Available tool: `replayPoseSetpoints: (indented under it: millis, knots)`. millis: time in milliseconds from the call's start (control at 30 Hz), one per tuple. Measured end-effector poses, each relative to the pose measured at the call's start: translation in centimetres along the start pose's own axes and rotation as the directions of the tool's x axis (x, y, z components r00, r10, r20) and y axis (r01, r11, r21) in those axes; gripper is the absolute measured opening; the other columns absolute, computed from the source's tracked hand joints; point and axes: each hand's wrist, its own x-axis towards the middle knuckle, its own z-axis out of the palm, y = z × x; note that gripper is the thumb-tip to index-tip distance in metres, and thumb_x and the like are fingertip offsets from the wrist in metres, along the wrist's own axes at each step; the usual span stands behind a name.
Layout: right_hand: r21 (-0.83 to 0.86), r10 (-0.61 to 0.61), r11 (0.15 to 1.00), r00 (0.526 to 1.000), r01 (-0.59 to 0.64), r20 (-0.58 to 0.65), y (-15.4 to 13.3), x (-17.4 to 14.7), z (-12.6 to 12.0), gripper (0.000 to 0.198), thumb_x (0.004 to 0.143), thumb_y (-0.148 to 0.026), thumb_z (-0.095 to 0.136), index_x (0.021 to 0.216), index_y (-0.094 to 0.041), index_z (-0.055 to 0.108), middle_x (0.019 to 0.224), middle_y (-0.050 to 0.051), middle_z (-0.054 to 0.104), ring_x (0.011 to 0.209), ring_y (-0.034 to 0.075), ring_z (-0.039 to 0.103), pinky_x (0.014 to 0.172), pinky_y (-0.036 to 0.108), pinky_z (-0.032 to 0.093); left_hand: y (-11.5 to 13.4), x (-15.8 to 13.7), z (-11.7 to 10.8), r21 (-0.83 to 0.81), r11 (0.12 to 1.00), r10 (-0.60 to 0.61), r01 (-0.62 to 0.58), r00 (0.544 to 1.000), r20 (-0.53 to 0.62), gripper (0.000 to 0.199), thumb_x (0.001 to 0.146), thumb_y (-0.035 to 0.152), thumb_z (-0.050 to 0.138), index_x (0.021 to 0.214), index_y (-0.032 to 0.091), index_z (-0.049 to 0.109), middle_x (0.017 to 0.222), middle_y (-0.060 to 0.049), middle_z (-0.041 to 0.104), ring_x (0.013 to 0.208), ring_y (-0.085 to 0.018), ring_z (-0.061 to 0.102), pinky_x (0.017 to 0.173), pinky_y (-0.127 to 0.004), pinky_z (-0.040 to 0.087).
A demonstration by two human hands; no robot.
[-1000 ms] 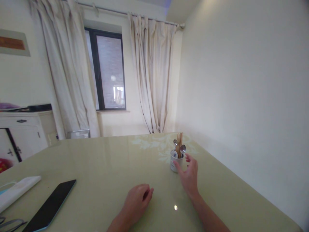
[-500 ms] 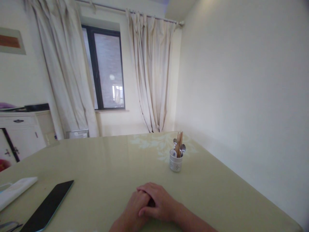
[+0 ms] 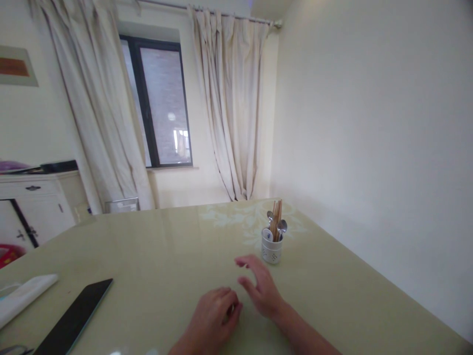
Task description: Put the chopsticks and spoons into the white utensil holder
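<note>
Low over the near part of the pale green table (image 3: 155,256), my right hand (image 3: 262,288) is lifted with its thumb and fingers apart, holding nothing. My left hand (image 3: 214,313) rests to its left, fingers curled in toward the thumb around a small dark gap; no object shows in it. Just beyond my right hand stands a white perforated utensil holder (image 3: 271,252). Wooden chopsticks (image 3: 276,217), two metal spoons (image 3: 282,227) and a white piece with a small blue mark (image 3: 268,235) stick up from it.
At the left lie a dark flat tablet-like slab (image 3: 76,315) and a white flat object (image 3: 27,298). A plain wall (image 3: 369,148) runs along the table's right side. Behind are curtains (image 3: 236,108), a window (image 3: 166,103) and a white cabinet (image 3: 44,207).
My hands were clasped together. Now they are apart: the right has lifted off and moved forward and right toward the holder, while the left stays near the same spot.
</note>
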Motion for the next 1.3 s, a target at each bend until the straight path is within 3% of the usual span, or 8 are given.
replayPoseSetpoints:
  millis: [133, 200, 267, 400, 733, 933, 1133, 1300]
  knots:
    - [-0.117, 0.135, 0.965, 0.829, -0.234, -0.542, 3.0, 1.2, -4.1, 0.035, 0.097, -0.056, 0.061, 0.105, -0.022, 0.063, 0.09, 0.006, 0.063, 0.083, 0.024, 0.059, 0.078, 0.038, 0.052, -0.1, 0.1, -0.4, 0.014, 1.0, -0.024, 0.025, 0.998, -0.056, 0.026, 0.1, 0.033, 0.052, 0.08, 0.024, 0.065, 0.077, -0.004, 0.07, 0.073, -0.02, 0.063, 0.071, -0.031, 0.043]
    - [-0.16, 0.153, 0.929, 0.74, -0.334, -0.654, 5.0, 1.6, -5.9, 0.051, 0.087, -0.064, 0.07, 0.111, -0.02, 0.06, 0.097, 0.007, 0.061, 0.088, 0.025, 0.057, 0.083, 0.041, 0.052, -0.1, 0.1, -0.6, -0.019, 0.999, -0.035, 0.034, 0.996, -0.084, 0.024, 0.1, 0.033, 0.053, 0.081, 0.024, 0.065, 0.078, -0.004, 0.07, 0.074, -0.02, 0.062, 0.072, -0.031, 0.043]
    - [-0.192, 0.182, 0.892, 0.714, -0.409, -0.676, 7.0, 1.6, -6.8, 0.08, 0.072, -0.075, 0.076, 0.121, -0.016, 0.058, 0.107, 0.012, 0.061, 0.095, 0.03, 0.058, 0.089, 0.048, 0.053, 0.0, 0.1, -0.7, -0.051, 0.998, -0.053, 0.049, 0.994, -0.1, 0.022, 0.1, 0.033, 0.053, 0.084, 0.024, 0.066, 0.08, -0.004, 0.07, 0.075, -0.02, 0.062, 0.073, -0.031, 0.042]
    - [-0.122, 0.341, 0.865, 0.748, -0.487, -0.569, 10.1, 1.4, -6.5, 0.111, 0.056, -0.077, 0.083, 0.14, -0.012, 0.049, 0.125, 0.023, 0.064, 0.115, 0.042, 0.063, 0.099, 0.059, 0.052, 0.0, 0.3, -1.0, -0.058, 0.994, -0.1, 0.096, 0.991, -0.084, 0.023, 0.101, 0.034, 0.051, 0.086, 0.023, 0.066, 0.084, -0.004, 0.07, 0.079, -0.019, 0.063, 0.074, -0.03, 0.042]
    - [-0.024, 0.417, 0.888, 0.827, -0.459, -0.378, 8.5, 1.5, -4.2, 0.069, 0.069, -0.048, 0.083, 0.126, -0.018, 0.06, 0.109, 0.015, 0.077, 0.094, 0.035, 0.075, 0.082, 0.051, 0.062, -1.0, 0.9, -2.0, -0.253, 0.95, -0.233, 0.185, 0.956, -0.178, 0.031, 0.101, 0.041, 0.05, 0.082, 0.02, 0.063, 0.078, -0.003, 0.067, 0.07, -0.017, 0.059, 0.067, -0.028, 0.041]
    - [-0.027, 0.333, 0.94, 0.933, -0.339, -0.136, 4.3, 1.6, -0.2, 0.058, 0.073, -0.034, 0.081, 0.126, -0.018, 0.061, 0.114, 0.013, 0.076, 0.097, 0.033, 0.072, 0.088, 0.05, 0.059, -3.0, 1.8, -3.4, -0.579, 0.78, -0.458, 0.238, 0.847, -0.269, 0.048, 0.091, 0.065, 0.058, 0.097, 0.019, 0.071, 0.09, -0.007, 0.074, 0.081, -0.023, 0.068, 0.07, -0.032, 0.052]
    - [0.111, 0.27, 0.952, 0.954, -0.284, 0.127, -0.5, 1.4, 2.7, 0.069, 0.069, -0.027, 0.086, 0.132, -0.018, 0.059, 0.122, 0.013, 0.073, 0.106, 0.032, 0.07, 0.094, 0.046, 0.056, -4.8, 3.0, -5.6, -0.797, 0.59, -0.612, 0.13, 0.716, -0.337, 0.069, 0.073, 0.081, 0.069, 0.102, 0.019, 0.071, 0.099, -0.011, 0.077, 0.086, -0.025, 0.07, 0.073, -0.035, 0.056]
    - [0.208, 0.183, 0.946, 0.936, -0.251, 0.3, -2.9, 1.0, 2.7, 0.073, 0.063, -0.026, 0.091, 0.13, -0.021, 0.063, 0.121, 0.01, 0.072, 0.108, 0.032, 0.067, 0.098, 0.044, 0.053, -4.1, 5.2, -9.2, -0.92, 0.386, -0.539, 0.064, 0.825, -0.168, 0.077, 0.081, 0.083, 0.062, 0.116, 0.016, 0.073, 0.123, -0.017, 0.077, 0.114, -0.03, 0.07, 0.098, -0.042, 0.053]
